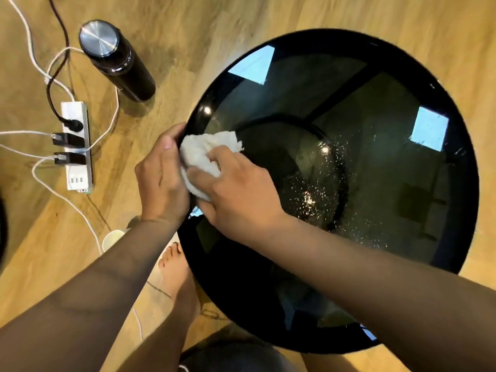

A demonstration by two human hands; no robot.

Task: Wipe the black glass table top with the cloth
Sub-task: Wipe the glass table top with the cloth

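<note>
A round black glass table top (375,103) fills the right half of the view, with bright specks of droplets or dust near its middle. A bunched white cloth (204,150) lies on the glass at the table's left edge. My right hand (239,189) presses down on the cloth and grips it. My left hand (161,175) holds the table's left rim, with the thumb on the edge right beside the cloth. Part of the cloth is hidden under my right hand.
On the wooden floor to the left stand a black flask with a steel lid (115,59) and a white power strip (76,146) with plugs and trailing cables. A paper cup (112,238) and a bare foot (174,275) are close to the table's near left side.
</note>
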